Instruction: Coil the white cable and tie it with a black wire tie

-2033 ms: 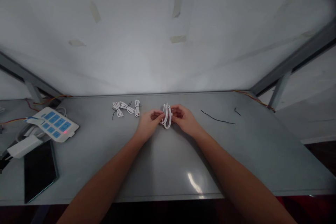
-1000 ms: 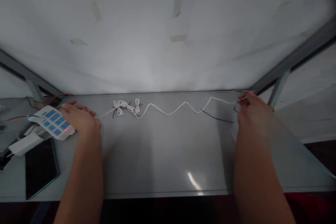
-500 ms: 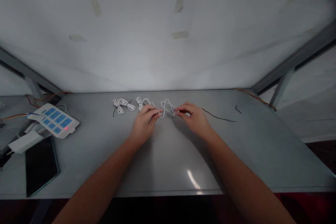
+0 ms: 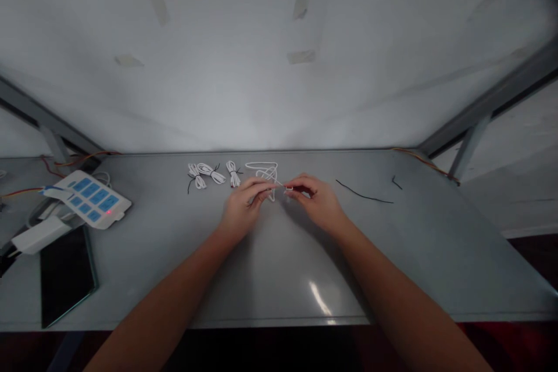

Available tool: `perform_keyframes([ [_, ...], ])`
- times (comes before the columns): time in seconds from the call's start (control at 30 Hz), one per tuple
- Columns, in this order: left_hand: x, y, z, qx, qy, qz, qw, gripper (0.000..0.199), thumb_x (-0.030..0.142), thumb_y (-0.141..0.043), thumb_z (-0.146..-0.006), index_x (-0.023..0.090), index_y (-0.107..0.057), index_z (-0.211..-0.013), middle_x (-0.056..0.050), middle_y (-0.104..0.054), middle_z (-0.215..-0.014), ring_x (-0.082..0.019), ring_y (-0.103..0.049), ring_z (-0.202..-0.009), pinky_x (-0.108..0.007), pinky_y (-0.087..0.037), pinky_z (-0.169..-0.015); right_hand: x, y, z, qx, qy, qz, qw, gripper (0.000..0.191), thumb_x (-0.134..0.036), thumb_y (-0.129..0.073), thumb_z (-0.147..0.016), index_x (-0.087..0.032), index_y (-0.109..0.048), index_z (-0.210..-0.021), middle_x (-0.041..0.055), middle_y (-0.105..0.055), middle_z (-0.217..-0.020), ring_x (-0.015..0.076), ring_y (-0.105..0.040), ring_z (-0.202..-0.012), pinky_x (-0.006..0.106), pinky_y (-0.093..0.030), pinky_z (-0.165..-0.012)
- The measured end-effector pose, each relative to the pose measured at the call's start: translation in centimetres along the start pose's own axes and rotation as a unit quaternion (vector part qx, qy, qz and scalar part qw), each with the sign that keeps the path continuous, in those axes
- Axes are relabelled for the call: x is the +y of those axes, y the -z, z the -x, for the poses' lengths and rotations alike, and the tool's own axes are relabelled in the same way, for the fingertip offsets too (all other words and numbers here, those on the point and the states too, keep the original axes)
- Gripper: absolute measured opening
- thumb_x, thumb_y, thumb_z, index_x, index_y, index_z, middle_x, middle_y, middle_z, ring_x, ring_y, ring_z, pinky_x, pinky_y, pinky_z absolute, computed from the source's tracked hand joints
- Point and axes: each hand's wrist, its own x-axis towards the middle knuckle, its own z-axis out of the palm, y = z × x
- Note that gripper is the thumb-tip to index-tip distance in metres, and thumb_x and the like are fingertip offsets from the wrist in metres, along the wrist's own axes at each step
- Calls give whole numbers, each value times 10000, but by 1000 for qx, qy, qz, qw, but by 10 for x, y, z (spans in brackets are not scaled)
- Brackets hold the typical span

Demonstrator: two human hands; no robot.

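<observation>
1. Nearest: the grey metal table [image 4: 279,279] runs under both forearms, with a glare spot on its surface.
2. We see the left hand [image 4: 243,206] and right hand [image 4: 314,200] close together but not touching, each pinching between thumb and fingers.
3. Both pinch the loose white cable [image 4: 265,173], whose loops hang just behind the hands, on or just above the table; we cannot tell which.
4. Just left of it lie three tied white cable bundles [image 4: 210,173], bound with black wire.
5. To the right: a black wire [image 4: 364,193] and a short black wire piece [image 4: 396,182].
6. Far left: a blue-socketed power strip [image 4: 89,199], white plug adapter [image 4: 41,234], black tablet [image 4: 65,276].
</observation>
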Motion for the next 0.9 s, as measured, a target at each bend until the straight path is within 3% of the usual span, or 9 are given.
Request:
perform_keyframes([
  [0.1,-10,26,-8,112,90,17,990,204,371,-592,-993,240,-737,-1053,-53,-713,-1008,-178,-680,-921,-311,-560,-841,6,25,-6,96,-58,-14,994,259,-459,-733,-825,-220,-756,-923,21,-691,-769,164,-613,-655,302,-500,-618],
  [0.23,-37,74,-23,351,225,82,905,214,348,-471,-1017,200,-626,-1026,-10,-617,-803,-142,-644,-667,-289,-563,-686,17,70,-15,244,-95,-31,965,296,-504,-757,-787,-221,-697,-849,-15,-637,-656,120,-513,-482,260,-409,-462],
  [0.3,-46,87,-25,375,307,60,873,204,305,-421,-1017,187,-583,-984,2,-570,-784,-122,-560,-495,-269,-488,-513,21,85,-16,276,-111,-21,955,273,-482,-760,-785,-223,-676,-801,-24,-614,-622,110,-480,-435,254,-368,-418],
  [0.37,-45,88,-24,288,371,7,883,187,294,-419,-1013,189,-566,-964,-1,-576,-770,-118,-493,-407,-261,-398,-431,24,89,-15,272,-150,-13,950,253,-452,-754,-795,-226,-647,-754,-26,-597,-589,110,-458,-397,254,-331,-383],
  [0.43,-36,78,-19,140,399,-73,903,161,272,-443,-1003,189,-572,-954,-21,-614,-751,-141,-512,-415,-272,-391,-451,25,85,-13,220,-208,-8,953,233,-397,-747,-804,-230,-612,-717,-25,-585,-553,119,-457,-377,257,-314,-366],
  [0.57,-6,43,-7,-127,349,-315,874,225,199,-397,-1005,135,-613,-998,-149,-709,-923,-270,-701,-840,-346,-505,-725,19,62,-5,-26,-295,0,955,204,-258,-748,-790,-222,-566,-704,2,-613,-530,167,-581,-438,282,-425,-440],
  [0.63,9,24,-2,-154,344,-346,859,279,176,-360,-1007,95,-614,-1085,-208,-705,-1084,-301,-703,-965,-366,-507,-797,16,48,-2,-105,-313,-5,944,178,-208,-744,-782,-216,-566,-775,8,-649,-555,188,-643,-488,295,-482,-504],
  [0.73,26,0,4,-160,340,-363,852,305,272,-396,-1024,85,-598,-1156,-225,-690,-1149,-331,-710,-956,-374,-502,-757,12,23,3,-141,-330,-52,932,313,-146,-742,-752,-219,-545,-983,-14,-679,-599,212,-684,-519,314,-520,-541],
  [0.9,33,-24,9,-174,297,-274,898,264,274,-410,-1036,129,-623,-1091,-162,-729,-1043,-288,-708,-940,-352,-476,-778,8,-16,9,-185,-262,-176,931,534,-101,-709,-708,-222,-507,-1187,-26,-705,-756,211,-710,-598,359,-587,-598],
])
